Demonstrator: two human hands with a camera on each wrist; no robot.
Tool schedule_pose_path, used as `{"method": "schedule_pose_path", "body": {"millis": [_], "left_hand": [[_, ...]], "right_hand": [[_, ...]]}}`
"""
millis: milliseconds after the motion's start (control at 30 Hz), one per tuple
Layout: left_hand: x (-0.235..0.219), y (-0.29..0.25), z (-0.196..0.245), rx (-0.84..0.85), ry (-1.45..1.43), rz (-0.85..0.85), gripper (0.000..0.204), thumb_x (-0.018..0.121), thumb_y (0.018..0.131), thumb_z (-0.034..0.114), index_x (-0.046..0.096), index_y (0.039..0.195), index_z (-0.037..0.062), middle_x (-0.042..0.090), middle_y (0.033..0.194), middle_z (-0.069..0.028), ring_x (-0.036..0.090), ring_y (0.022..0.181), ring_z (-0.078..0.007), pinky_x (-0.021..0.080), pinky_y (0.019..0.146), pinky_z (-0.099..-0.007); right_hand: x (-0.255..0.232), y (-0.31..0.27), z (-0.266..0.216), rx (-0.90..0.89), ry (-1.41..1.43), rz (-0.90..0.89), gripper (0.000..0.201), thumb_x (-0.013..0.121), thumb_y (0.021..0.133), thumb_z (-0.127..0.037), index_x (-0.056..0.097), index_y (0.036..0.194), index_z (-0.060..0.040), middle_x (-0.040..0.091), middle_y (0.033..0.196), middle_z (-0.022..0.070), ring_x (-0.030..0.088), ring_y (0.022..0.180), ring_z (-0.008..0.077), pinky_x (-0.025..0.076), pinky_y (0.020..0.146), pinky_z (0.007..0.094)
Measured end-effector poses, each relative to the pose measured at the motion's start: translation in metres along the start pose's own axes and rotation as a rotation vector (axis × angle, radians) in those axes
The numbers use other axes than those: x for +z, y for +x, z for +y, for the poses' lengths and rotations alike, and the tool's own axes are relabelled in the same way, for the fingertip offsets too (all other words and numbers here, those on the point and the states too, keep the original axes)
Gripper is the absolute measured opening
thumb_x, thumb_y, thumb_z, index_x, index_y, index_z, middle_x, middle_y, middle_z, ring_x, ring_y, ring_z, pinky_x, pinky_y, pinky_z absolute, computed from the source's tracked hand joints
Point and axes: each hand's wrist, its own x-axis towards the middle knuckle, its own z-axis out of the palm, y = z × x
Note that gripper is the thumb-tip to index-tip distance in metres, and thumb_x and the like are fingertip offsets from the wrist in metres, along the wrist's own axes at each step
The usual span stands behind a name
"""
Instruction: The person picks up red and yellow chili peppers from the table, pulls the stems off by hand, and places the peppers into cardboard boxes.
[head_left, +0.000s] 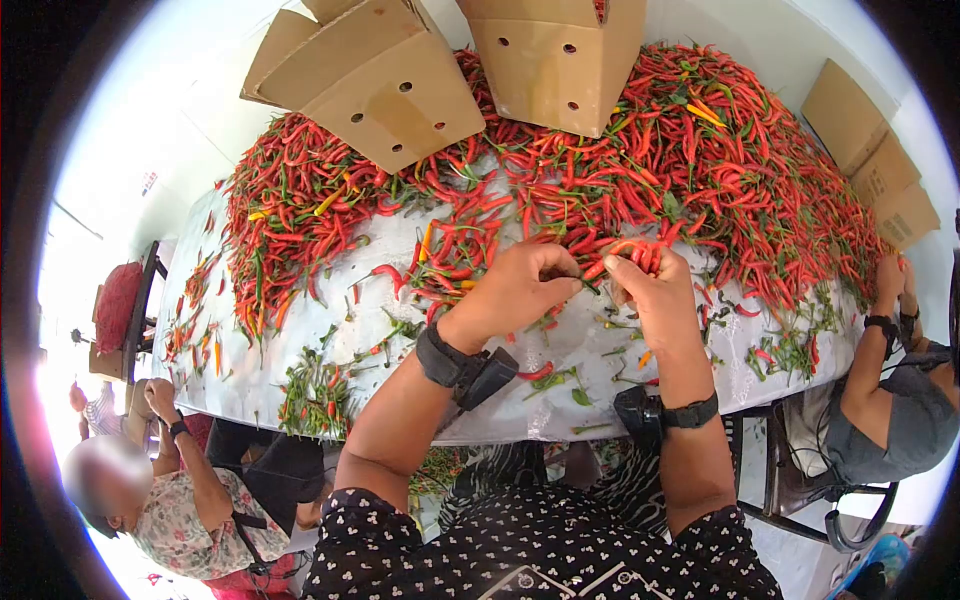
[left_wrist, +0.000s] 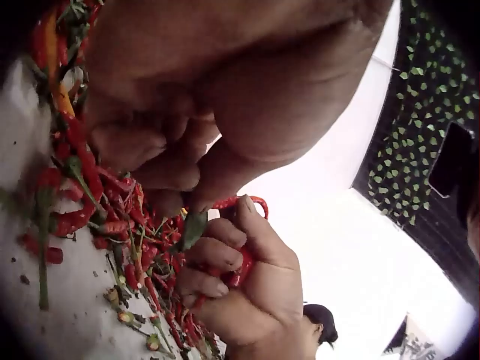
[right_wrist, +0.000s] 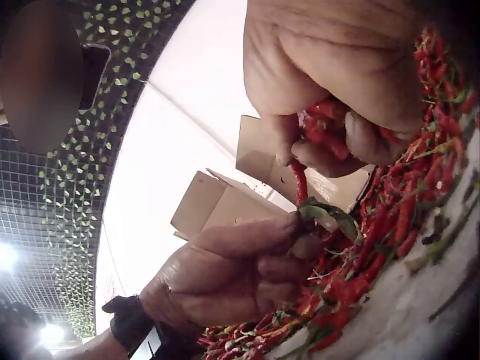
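Over the desk (head_left: 385, 240), beyond and to the right of the left stem pile (head_left: 315, 398), the left hand (head_left: 515, 290) pinches a green stem (left_wrist: 195, 229); the right hand (head_left: 655, 300) pinches a red chili (right_wrist: 301, 182) at that stem, more red chilies (right_wrist: 326, 127) tucked in its curled fingers; each grip likely works best light and close to the joint; a short twist there should spare the flesh, while hard squeezing could bruise it.

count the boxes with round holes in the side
2. One box sits left of centre among the chillies; the other box is just right of it. More may be hidden.
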Motion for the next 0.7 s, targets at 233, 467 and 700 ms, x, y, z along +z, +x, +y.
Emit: {"method": "schedule_pose_path", "body": {"millis": [233, 467, 700], "left_hand": [[0.001, 0.0, -0.003, 0.036, -0.131, -0.049, 0.009, 0.059, 0.079, 0.005, 0.058, 0.087, -0.0008, 0.055, 0.075, 0.001, 0.049, 0.068, -0.0048, 0.042, 0.061, -0.0216], [0.0, -0.003, 0.003, 0.063, -0.194, -0.14, 0.008, 0.059, 0.08, 0.003, 0.058, 0.087, 0.0004, 0.055, 0.076, 0.0019, 0.049, 0.067, -0.0036, 0.041, 0.059, -0.0204], [0.001, -0.007, 0.007, 0.243, -0.127, -0.397, 0.011, 0.062, 0.077, 0.002, 0.061, 0.088, 0.0014, 0.058, 0.077, -0.0016, 0.053, 0.074, -0.0086, 0.043, 0.064, -0.0236]], "right_hand": [[-0.004, 0.002, 0.0, 0.071, 0.256, -0.019, 0.012, 0.064, 0.078, -0.013, 0.059, 0.081, -0.0035, 0.049, 0.059, -0.0023, 0.042, 0.049, 0.0053, 0.03, 0.044, 0.0194], [-0.01, 0.004, 0.005, 0.149, 0.41, -0.128, 0.012, 0.063, 0.079, -0.014, 0.057, 0.083, -0.0048, 0.046, 0.058, -0.0024, 0.04, 0.046, 0.0056, 0.024, 0.038, 0.0199], [-0.018, 0.012, 0.008, 0.197, 0.521, -0.036, 0.01, 0.061, 0.08, -0.015, 0.055, 0.08, -0.0072, 0.048, 0.059, -0.0014, 0.042, 0.045, 0.007, 0.024, 0.037, 0.0193]]}}
